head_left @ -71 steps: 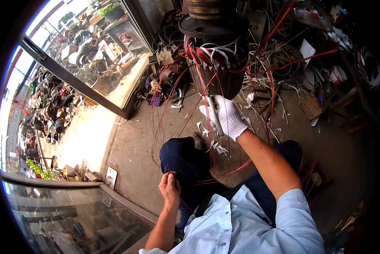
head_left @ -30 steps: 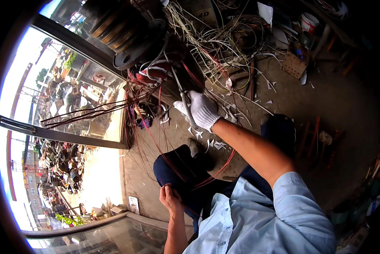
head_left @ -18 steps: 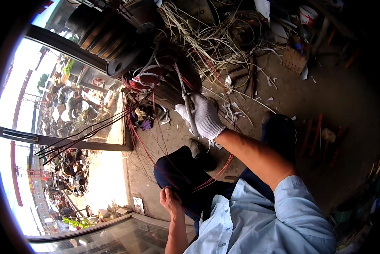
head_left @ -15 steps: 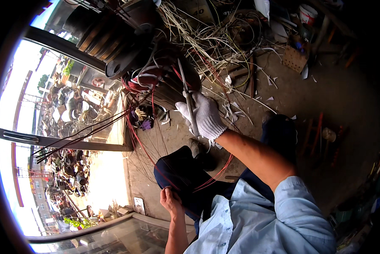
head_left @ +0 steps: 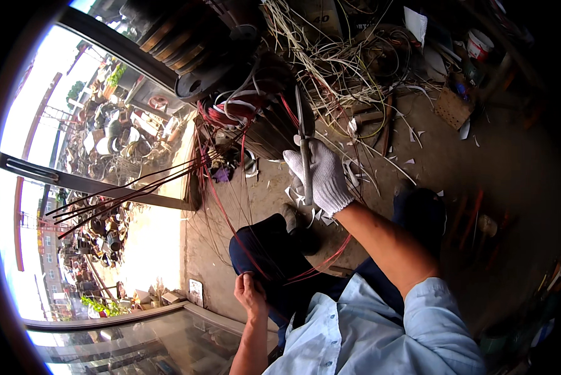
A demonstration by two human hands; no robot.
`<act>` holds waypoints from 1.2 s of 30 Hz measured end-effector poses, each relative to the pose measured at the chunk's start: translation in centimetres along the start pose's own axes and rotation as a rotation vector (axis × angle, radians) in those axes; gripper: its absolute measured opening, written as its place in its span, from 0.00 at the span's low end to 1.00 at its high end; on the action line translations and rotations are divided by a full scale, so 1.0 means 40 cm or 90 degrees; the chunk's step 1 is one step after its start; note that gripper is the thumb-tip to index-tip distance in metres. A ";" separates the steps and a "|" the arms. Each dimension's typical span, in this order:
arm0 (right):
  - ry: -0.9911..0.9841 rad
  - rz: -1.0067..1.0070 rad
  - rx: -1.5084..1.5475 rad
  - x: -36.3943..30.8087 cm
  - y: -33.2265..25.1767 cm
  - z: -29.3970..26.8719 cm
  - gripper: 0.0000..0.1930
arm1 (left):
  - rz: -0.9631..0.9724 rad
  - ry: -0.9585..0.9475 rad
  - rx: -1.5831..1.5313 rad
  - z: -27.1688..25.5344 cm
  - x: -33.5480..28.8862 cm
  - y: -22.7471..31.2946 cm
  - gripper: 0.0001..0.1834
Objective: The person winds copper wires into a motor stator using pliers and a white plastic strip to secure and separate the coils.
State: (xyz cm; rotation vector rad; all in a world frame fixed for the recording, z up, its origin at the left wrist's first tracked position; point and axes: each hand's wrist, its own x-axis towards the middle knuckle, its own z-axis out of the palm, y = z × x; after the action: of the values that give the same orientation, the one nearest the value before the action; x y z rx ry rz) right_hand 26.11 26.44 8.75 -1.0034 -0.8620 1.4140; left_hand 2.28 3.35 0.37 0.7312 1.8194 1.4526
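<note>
My right hand [head_left: 326, 172], in a white knitted glove, is closed around the grey handle of a long bladed tool [head_left: 307, 165]. Its narrow blade points up towards a bundle of red and white wires [head_left: 230, 109] beside a dark ribbed block. Whether it is a knife or one half of shears I cannot tell. My bare left hand [head_left: 252, 295] rests against my bent left knee, fingers curled and pressed together. Thin red wires [head_left: 221, 203] hang from the bundle and run down over that knee, close to those fingers. What the fingers hold, if anything, is hidden.
Stiff dark wires [head_left: 130, 190] stick out to the left past the window frame [head_left: 99, 187]. A tangle of pale cable [head_left: 349, 62] lies at the back, with white scraps [head_left: 323, 217] on the floor. A perforated board [head_left: 452, 109] and a white-and-red bucket [head_left: 479, 45] stand back right.
The whole view has shifted, so the wires and window sit further right or lower. My right hand still grips the tool, whose blade now looks broader. My left hand stays at the knee.
</note>
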 end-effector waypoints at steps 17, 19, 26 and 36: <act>0.012 0.066 0.056 0.002 0.010 0.054 0.16 | -0.014 0.014 -0.064 -0.022 0.019 -0.046 0.13; 0.019 0.049 0.044 -0.004 -0.002 0.060 0.17 | -0.019 0.014 -0.072 -0.023 0.024 -0.049 0.13; 0.014 0.123 0.124 -0.003 -0.004 0.070 0.19 | -0.009 -0.012 -0.076 -0.030 0.018 -0.019 0.12; 0.009 0.026 0.022 -0.007 0.013 0.056 0.21 | 0.012 -0.028 -0.051 -0.031 0.019 -0.024 0.12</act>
State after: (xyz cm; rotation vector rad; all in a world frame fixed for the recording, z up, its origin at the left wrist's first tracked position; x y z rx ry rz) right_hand 23.83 26.23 9.14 -1.0096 -0.8078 1.4501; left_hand 0.83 3.01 -0.50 0.7367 1.7150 1.5011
